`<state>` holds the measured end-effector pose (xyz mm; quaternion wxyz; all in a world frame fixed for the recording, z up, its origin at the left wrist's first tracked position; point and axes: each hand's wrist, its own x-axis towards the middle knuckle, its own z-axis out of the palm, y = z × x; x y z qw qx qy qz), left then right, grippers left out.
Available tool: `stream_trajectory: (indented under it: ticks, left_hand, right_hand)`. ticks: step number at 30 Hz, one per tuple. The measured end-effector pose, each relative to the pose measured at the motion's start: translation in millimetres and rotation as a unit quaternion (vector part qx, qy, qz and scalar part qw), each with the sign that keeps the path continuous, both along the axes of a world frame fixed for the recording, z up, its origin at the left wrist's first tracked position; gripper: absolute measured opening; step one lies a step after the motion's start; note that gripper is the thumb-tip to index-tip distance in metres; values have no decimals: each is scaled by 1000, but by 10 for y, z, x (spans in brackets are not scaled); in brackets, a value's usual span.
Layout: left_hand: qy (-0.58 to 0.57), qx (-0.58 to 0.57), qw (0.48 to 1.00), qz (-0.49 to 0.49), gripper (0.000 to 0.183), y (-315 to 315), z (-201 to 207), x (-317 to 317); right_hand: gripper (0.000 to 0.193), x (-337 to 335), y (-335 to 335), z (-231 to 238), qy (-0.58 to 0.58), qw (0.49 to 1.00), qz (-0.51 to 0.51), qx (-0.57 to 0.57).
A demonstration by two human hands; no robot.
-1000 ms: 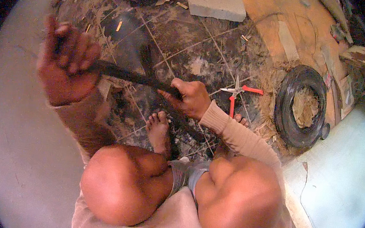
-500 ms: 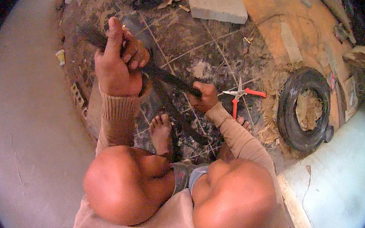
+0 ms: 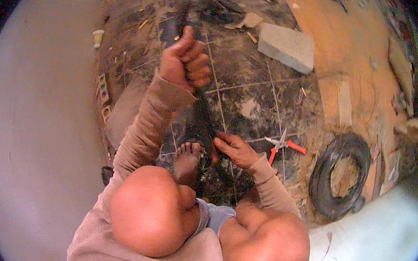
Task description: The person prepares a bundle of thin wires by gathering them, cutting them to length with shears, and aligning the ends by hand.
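Note:
My left hand [image 3: 186, 65] is raised in a fist around a long bundle of black, hair-like fibres [image 3: 200, 107], thumb up. One end of the bundle rises blurred above the fist; the other runs down toward my feet. Lower down, my right hand [image 3: 237, 151] has its thumb and fingers at the bundle, fairly straight and close together; its grip looks loose and the far fingers are partly hidden. Just right of that hand, red-handled snips [image 3: 280, 145] lie with their blades spread on the dark tiled floor.
A black tyre-like ring [image 3: 319, 179] lies at the right beside scattered straw-like fibre. A pale block [image 3: 286, 47] sits at the back, next to an orange-brown board [image 3: 352, 48]. Along the left wall are a small cup [image 3: 97, 39] and a block with holes [image 3: 103, 89].
My left hand has moved right, and the bundle now hangs more steeply. My right hand sits lower, with its fingers straighter. The head view has shifted, so the floor things appear lower.

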<state>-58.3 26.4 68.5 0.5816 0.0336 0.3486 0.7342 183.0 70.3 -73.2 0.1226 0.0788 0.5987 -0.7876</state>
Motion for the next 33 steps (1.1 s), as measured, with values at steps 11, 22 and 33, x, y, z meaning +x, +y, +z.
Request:
stream_trajectory:
  ticks: [11,22,33]
  left_hand:
    - [106,-117,972,176,50,211,-228,100]
    - [-54,-51,980,187,60,199,-428,523]
    - [-109,169,965,167,62,43,-346,342]
  right_hand:
    - [16,-6,-62,436,-58,755,-169,631]
    - [26,-262,186,631,-74,783,-234,571]
    - [17,-168,253,725,64,899,-433,-12]
